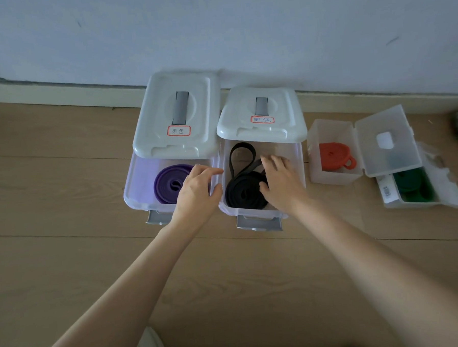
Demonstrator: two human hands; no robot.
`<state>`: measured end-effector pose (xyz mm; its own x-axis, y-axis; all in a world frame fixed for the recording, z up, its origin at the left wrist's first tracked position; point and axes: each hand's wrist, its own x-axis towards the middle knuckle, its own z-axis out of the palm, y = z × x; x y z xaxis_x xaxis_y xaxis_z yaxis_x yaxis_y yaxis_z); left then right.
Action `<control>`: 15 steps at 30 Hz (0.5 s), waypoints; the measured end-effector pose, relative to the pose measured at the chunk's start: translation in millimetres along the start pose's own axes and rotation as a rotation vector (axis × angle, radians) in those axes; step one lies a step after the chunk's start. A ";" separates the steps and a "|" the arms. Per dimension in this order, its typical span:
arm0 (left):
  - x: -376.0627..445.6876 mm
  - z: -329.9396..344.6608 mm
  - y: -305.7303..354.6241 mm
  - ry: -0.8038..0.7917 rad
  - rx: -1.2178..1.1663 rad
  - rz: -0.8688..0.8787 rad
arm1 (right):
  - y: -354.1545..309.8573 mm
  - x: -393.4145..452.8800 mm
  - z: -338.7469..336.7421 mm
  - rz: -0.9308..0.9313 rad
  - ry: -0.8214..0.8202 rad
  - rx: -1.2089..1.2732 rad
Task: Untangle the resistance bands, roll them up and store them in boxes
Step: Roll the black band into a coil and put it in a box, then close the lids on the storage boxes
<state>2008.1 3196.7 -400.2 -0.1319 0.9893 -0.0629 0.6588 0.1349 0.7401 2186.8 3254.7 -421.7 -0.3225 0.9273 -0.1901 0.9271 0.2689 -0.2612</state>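
Observation:
Two clear boxes stand side by side on the floor with their white lids slid back. The left box (133, 189) holds a rolled purple band (170, 183). The right box (293, 154) holds a black band (243, 193), partly rolled, with a loose loop reaching toward the back. My left hand (198, 192) hovers over the gap between the two boxes, fingers spread, holding nothing. My right hand (282, 179) rests inside the right box, fingers spread, touching the right side of the black roll.
At the right, a small clear box (317, 155) holds an orange band (334, 154). Further right, another small box (388, 191) holds a green band (414, 186), with a hinged lid (388, 141) above it. A wall and baseboard run behind.

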 end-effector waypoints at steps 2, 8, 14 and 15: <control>1.9 -3.1 6.8 0.025 -0.008 -0.010 | -0.8 -12.0 -10.1 0.009 0.031 0.120; 26.2 -19.4 33.9 0.173 -0.123 -0.110 | 16.8 -35.2 -55.7 0.361 0.425 0.542; 76.8 -13.1 54.4 0.079 -0.117 -0.231 | 31.9 21.7 -79.0 0.586 0.250 1.247; 83.0 -10.0 55.6 0.061 -0.120 -0.256 | 30.6 32.4 -77.3 0.570 0.209 1.271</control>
<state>2026.4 3285.7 -357.5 -0.3292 0.9183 -0.2200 0.5066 0.3683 0.7796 2219.5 3313.1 -362.7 0.1714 0.8791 -0.4448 0.0794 -0.4623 -0.8831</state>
